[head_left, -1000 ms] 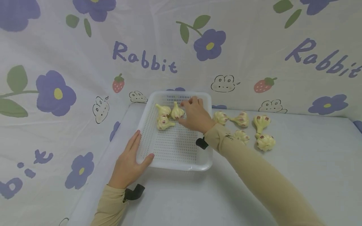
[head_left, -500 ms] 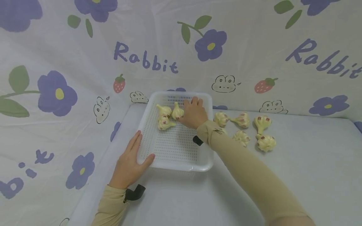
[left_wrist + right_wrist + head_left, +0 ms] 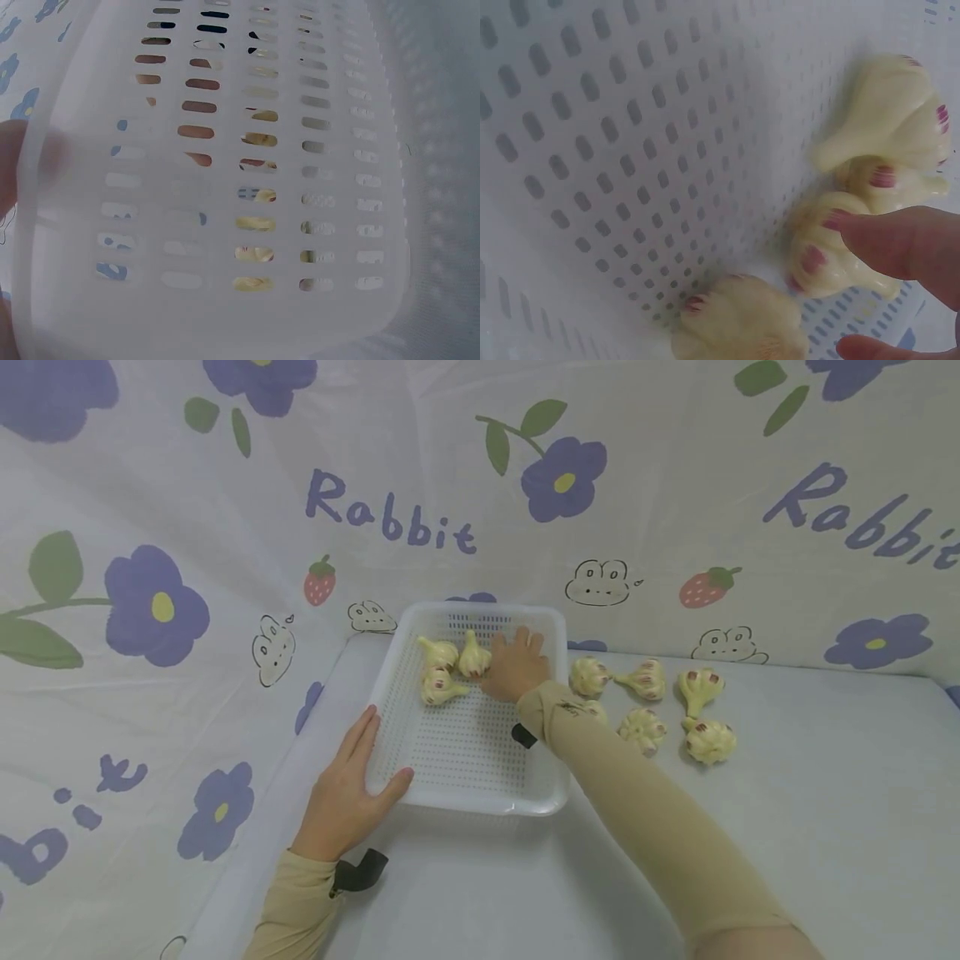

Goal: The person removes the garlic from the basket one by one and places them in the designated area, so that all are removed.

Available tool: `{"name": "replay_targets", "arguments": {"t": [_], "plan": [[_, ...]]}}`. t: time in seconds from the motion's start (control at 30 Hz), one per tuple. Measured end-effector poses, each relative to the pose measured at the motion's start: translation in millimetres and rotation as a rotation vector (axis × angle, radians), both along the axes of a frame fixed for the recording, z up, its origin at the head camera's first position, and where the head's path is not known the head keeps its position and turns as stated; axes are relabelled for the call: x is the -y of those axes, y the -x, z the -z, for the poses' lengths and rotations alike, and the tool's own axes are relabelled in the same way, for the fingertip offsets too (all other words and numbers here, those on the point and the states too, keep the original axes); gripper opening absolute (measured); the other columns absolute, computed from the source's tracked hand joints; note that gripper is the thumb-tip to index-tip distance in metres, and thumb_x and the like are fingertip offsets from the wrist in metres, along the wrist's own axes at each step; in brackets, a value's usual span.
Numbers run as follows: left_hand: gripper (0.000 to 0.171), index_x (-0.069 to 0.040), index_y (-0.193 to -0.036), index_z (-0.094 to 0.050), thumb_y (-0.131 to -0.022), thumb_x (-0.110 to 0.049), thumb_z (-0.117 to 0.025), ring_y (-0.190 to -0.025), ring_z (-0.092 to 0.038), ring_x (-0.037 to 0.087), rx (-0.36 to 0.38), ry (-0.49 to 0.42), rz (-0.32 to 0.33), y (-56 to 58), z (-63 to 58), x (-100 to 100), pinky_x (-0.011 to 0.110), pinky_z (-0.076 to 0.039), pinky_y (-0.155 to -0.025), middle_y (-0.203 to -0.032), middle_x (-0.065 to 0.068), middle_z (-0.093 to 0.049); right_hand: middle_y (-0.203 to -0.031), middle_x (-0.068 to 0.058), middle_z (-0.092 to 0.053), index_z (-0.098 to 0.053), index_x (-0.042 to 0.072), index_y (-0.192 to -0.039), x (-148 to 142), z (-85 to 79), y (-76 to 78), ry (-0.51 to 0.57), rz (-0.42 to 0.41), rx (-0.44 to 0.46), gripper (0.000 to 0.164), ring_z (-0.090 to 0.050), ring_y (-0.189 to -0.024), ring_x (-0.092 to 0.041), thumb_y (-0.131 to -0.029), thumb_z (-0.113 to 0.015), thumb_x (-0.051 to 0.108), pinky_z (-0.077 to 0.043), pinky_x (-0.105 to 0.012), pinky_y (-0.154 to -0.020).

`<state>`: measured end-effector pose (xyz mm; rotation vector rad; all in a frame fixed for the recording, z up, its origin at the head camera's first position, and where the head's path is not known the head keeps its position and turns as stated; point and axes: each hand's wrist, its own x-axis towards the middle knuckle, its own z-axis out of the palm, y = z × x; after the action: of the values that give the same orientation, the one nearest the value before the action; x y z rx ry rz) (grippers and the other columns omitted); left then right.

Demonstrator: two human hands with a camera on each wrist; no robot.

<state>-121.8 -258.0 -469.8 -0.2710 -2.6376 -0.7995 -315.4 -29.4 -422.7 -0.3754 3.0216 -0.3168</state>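
My left hand (image 3: 341, 806) rests against the near left corner of a white plastic basket (image 3: 480, 806), its fingers straight along the left rim and its thumb across the corner. Inside the basket, my right hand (image 3: 517, 664) reaches down at the far right. Three pale garlic bulbs with purple-red marks cluster left of it, including an upright bulb (image 3: 474, 657) and a bulb lying on its side (image 3: 438, 687). Another garlic bulb (image 3: 739, 322) shows near the right fingertips in the right wrist view; from the head it is hidden. The right thumb (image 3: 907, 244) stands apart from a finger, nothing visible between them.
Several more garlic bulbs lie on the white table right of the basket, among them a near right bulb (image 3: 709, 742) and a far left bulb (image 3: 589, 677). One is partly behind the right sleeve (image 3: 600, 752). A printed cloth (image 3: 660, 510) rises behind and at the left.
My right hand has shifted a little right, away from the upright bulb, and its back now turns more upward. The left hand keeps its place on the basket.
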Motion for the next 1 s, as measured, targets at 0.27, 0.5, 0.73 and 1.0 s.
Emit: {"name": "replay_targets", "arguments": {"t": [0.27,0.5,0.73,1.0], "plan": [[0.089,0.0,-0.161,-0.034,-0.093,-0.043,-0.072,-0.15,-0.043,0.034,0.001,-0.006,-0.005,-1.1,-0.2,4,0.056,-0.046,-0.113,-0.17,0.01,-0.032,-0.156,-0.03,-0.03,-0.036,0.005,-0.159,4,7.2,11.9,0.009,0.01,0.048,0.08,-0.03,-0.143,-0.05,-0.091,-0.071,0.029,-0.052,-0.057,-0.102],[0.087,0.0,-0.161,-0.035,-0.094,-0.045,-0.07,-0.152,-0.041,0.031,0.018,-0.006,-0.002,1.8,1.2,4,0.054,-0.045,-0.115,-0.17,0.008,-0.032,-0.159,-0.033,-0.026,-0.04,0.002,-0.156,1,18.7,19.3,0.012,-0.005,0.091,0.078,-0.03,-0.14,-0.054,-0.089,-0.071,0.027,-0.05,-0.059,-0.103],[0.087,0.002,-0.159,-0.037,-0.093,-0.044,-0.071,-0.15,-0.044,0.032,-0.007,-0.004,-0.001,0.1,-1.0,1,0.055,-0.047,-0.113,-0.169,0.01,-0.034,-0.153,-0.034,-0.033,-0.047,-0.001,-0.149,0,17.0,18.1,-0.009,-0.027,0.107,0.071,-0.035,-0.135,-0.053,-0.09,-0.071,0.03,-0.048,-0.057,-0.104],[0.087,0.002,-0.159,-0.037,-0.093,-0.044,-0.071,-0.149,-0.045,0.032,-0.009,-0.007,0.001,0.1,-2.2,0,0.055,-0.047,-0.112,-0.169,0.01,-0.035,-0.153,-0.032,-0.032,-0.053,0.001,-0.145,1,19.1,19.2,0.008,-0.032,0.138,0.067,-0.035,-0.136,-0.052,-0.086,-0.074,0.023,-0.052,-0.057,-0.101]]}}
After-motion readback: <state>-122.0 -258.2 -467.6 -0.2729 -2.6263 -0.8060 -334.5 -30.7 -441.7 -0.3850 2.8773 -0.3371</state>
